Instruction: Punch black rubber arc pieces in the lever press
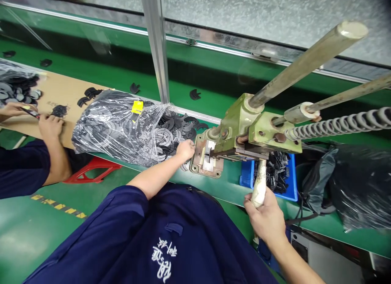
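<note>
My left hand (185, 150) is closed at the left edge of the press's metal base plate (200, 164); anything between its fingers is hidden. My right hand (267, 214) is wrapped round the pale lever handle (259, 184) of the green press (233, 133). A small dark part (208, 150) shows on the base under the press head. Left of my left hand, dark and grey curved parts (165, 137) spill from the mouth of a clear plastic bag (113, 125) with a yellow label.
A blue bin (291, 174) of small black parts stands behind the lever. A large black bag (360, 186) lies at the right. At the left, another person's hands (50, 125) work over cardboard (65, 88). A metal post (157, 51) rises behind the bench; loose dark parts lie beyond it.
</note>
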{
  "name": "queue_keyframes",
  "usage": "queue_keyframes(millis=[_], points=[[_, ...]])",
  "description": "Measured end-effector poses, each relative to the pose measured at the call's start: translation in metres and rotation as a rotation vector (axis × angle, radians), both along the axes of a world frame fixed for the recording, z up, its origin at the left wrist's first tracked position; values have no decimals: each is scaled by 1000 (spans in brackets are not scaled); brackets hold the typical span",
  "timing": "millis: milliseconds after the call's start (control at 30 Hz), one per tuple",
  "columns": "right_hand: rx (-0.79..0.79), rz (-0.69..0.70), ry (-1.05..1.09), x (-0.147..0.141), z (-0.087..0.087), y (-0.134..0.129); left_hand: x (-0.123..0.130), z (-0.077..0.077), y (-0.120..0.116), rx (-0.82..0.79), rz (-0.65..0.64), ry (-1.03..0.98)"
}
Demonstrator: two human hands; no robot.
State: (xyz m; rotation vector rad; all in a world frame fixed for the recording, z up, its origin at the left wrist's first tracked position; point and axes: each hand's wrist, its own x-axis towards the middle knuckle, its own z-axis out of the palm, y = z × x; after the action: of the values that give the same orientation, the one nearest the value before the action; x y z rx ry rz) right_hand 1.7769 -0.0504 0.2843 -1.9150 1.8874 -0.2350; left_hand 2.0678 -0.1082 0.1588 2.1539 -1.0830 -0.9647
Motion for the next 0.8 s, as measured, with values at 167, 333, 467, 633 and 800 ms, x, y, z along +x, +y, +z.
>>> queue_keyframes(millis=[167, 333, 467, 633, 800], points=[[13, -16, 1, 1, 2, 0, 41, 1, 19, 104, -279, -512], [31, -16, -6, 2, 2, 0, 24, -2, 32, 90, -467, -514], [22, -9, -12, 2, 2, 1, -2, -14, 30, 151, -504, -503], [16, -7, -11, 3, 5, 2, -15, -26, 18, 204, -474, -537], [9, -15, -4, 5, 5, 2, -14, -27, 11, 197, -499, -561]])
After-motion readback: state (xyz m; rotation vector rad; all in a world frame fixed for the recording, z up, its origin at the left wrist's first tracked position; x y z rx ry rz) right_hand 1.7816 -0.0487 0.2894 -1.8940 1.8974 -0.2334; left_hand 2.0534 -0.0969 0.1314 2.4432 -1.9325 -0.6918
